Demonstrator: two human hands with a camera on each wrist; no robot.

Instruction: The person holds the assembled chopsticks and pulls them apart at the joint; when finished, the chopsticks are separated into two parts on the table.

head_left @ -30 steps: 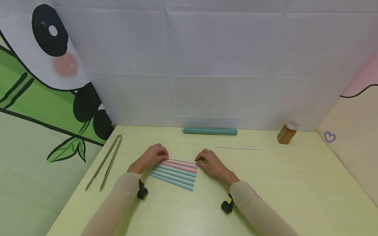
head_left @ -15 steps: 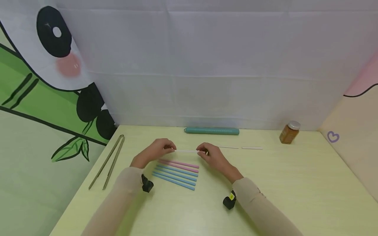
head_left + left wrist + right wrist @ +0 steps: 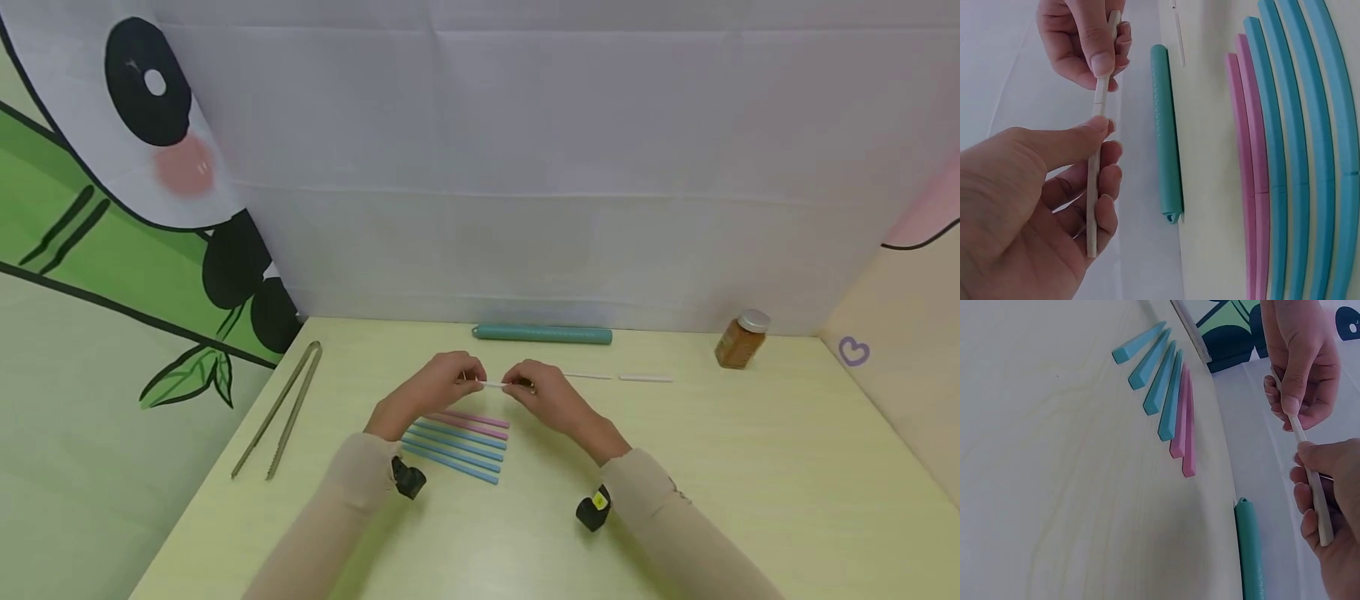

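Observation:
Both hands hold a white chopstick (image 3: 1098, 100) raised over the table. My left hand (image 3: 435, 387) has its fingers curled round one half, thumb pressed on top, as the left wrist view shows. My right hand (image 3: 551, 400) pinches the other half between thumb and fingers. The thumbs are close together, and a fine joint line crosses the short stretch of chopstick between them. Below the hands lie two pink chopsticks (image 3: 482, 420) and several blue chopsticks (image 3: 457, 461), side by side in a slight fan. My left hand and wrist cover their left ends in the head view.
A teal tubular case (image 3: 542, 334) lies along the back edge. Right of the hands are a thin white stick (image 3: 588, 377) and a thicker white stick (image 3: 645, 379). Metal tongs (image 3: 281, 408) lie at the left, and a silver-lidded jar (image 3: 741, 340) stands at the back right.
Both hands have lifted the white chopstick away from the row of chopsticks. The left hand has slid rightward, close to the right hand, leaving less of the chopstick showing between them.

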